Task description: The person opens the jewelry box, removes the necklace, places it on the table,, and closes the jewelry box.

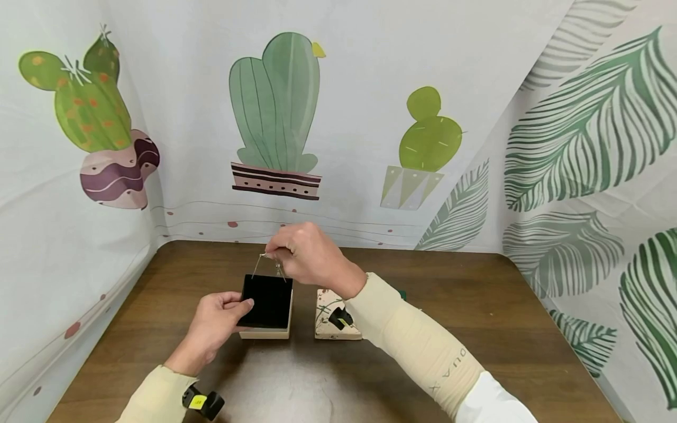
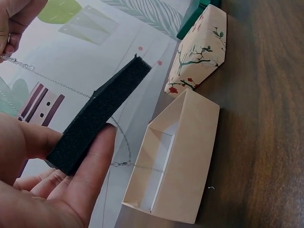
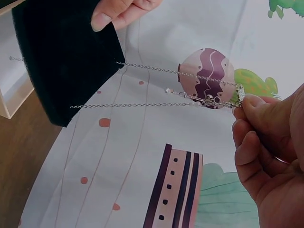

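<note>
My left hand (image 1: 217,320) pinches a black velvety jewellery box insert (image 1: 267,301) between thumb and fingers, tilted above an open cream box (image 2: 190,161). A thin silver necklace (image 3: 152,104) runs from the insert's far edge up to my right hand (image 1: 307,252), where thumb and forefinger pinch its clasp end. Two strands stretch between that hand and the insert. In the left wrist view, another stretch of chain hangs on the insert's other side, passing in front of the box. Part of the necklace is hidden by the insert.
A cream lid (image 2: 202,50) with red flowers and green branches lies on the brown wooden table (image 1: 449,352), right of the box. Behind it, partly covered by my right sleeve, a green object (image 2: 192,19) shows. A cactus-printed cloth (image 1: 359,117) hangs along the table's back.
</note>
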`<action>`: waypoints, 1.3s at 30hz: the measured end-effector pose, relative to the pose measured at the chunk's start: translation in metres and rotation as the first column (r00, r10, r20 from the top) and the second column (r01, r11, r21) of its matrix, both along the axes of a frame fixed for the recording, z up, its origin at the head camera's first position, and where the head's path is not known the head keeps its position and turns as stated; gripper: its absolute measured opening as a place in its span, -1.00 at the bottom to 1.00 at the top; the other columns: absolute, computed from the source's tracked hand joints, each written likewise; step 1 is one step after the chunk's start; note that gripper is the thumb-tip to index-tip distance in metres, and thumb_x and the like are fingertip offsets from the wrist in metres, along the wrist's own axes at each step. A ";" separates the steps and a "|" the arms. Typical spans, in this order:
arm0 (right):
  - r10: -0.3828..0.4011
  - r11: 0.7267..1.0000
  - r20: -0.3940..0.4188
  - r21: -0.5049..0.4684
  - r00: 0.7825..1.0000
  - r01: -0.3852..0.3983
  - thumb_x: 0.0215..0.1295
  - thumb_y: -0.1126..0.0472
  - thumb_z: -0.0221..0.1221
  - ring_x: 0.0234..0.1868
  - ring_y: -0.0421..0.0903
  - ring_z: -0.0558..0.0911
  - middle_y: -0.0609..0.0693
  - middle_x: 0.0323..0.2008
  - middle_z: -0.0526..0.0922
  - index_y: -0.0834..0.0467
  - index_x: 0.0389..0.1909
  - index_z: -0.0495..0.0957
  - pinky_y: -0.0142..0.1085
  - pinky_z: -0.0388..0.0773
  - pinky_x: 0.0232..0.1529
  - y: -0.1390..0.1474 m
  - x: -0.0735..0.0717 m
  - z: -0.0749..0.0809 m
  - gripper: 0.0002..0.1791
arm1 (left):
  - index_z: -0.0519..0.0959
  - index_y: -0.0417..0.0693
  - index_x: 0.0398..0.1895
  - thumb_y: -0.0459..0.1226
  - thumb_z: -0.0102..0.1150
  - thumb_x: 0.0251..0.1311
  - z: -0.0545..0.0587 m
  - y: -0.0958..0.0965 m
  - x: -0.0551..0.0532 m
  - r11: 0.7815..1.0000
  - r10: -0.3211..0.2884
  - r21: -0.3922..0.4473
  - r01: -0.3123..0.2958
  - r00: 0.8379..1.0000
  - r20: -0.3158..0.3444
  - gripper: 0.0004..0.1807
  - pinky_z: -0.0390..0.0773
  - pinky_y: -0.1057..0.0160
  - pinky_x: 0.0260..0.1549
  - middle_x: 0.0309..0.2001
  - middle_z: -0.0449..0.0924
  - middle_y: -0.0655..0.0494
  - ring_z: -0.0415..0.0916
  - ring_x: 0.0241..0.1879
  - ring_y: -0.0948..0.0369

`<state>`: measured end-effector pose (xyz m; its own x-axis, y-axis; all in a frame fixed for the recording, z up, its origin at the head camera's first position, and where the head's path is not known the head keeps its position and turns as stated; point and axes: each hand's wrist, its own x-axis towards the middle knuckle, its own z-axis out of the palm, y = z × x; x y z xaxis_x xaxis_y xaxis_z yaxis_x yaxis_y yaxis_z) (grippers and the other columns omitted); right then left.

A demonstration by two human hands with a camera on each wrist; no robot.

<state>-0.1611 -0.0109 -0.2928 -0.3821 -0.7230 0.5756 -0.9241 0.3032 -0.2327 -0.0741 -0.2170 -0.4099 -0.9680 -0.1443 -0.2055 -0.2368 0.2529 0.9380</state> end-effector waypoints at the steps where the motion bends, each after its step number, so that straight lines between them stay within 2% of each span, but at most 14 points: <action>1: 0.001 1.000 -0.002 -0.006 1.000 -0.001 0.30 0.48 0.27 -0.34 -0.20 0.77 -0.05 -0.40 0.82 0.17 -0.39 0.81 -0.45 0.70 -0.04 0.000 0.000 0.001 -0.78 | 0.56 -0.48 0.15 -0.27 0.21 0.45 0.000 0.000 0.000 1.000 -0.001 -0.001 0.001 1.000 0.000 -0.59 0.79 0.18 -0.22 0.03 0.76 -0.21 0.67 0.05 0.13; 4: 0.002 1.000 -0.012 -0.018 1.000 -0.002 0.30 0.48 0.27 -0.34 -0.21 0.77 -0.05 -0.40 0.83 0.17 -0.39 0.81 -0.50 0.68 -0.18 0.000 0.000 0.002 -0.78 | 0.54 -0.50 0.18 -0.28 0.20 0.45 -0.001 -0.001 0.001 1.000 -0.004 -0.006 0.004 1.000 0.001 -0.58 0.79 0.18 -0.22 0.06 0.74 -0.25 0.67 0.07 0.10; 22: 0.026 0.998 -0.051 -0.063 0.998 -0.029 0.27 0.49 0.30 -0.36 -0.20 0.78 -0.05 -0.42 0.82 0.17 -0.42 0.80 -0.55 0.65 -0.18 0.002 -0.002 0.009 -0.80 | 0.52 -0.50 0.21 -0.30 0.16 0.47 -0.002 -0.003 0.002 0.999 -0.009 -0.034 0.010 1.000 0.027 -0.58 0.79 0.17 -0.20 0.14 0.67 -0.37 0.65 0.12 -0.02; 39: 0.032 0.994 -0.069 -0.099 0.997 -0.038 0.25 0.50 0.32 -0.36 -0.18 0.78 -0.02 -0.43 0.82 0.20 -0.43 0.80 -0.54 0.66 -0.19 0.003 -0.002 0.018 -0.82 | 0.48 -0.53 0.24 -0.31 0.16 0.47 -0.002 -0.002 0.002 1.000 -0.005 -0.019 0.006 0.999 0.032 -0.55 0.79 0.17 -0.19 0.14 0.63 -0.41 0.67 0.07 0.02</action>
<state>-0.1627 -0.0075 -0.2748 -0.3154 -0.6729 0.6691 -0.9484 0.2488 -0.1968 -0.0717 -0.2186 -0.4115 -0.9617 -0.1430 -0.2339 -0.2654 0.2717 0.9251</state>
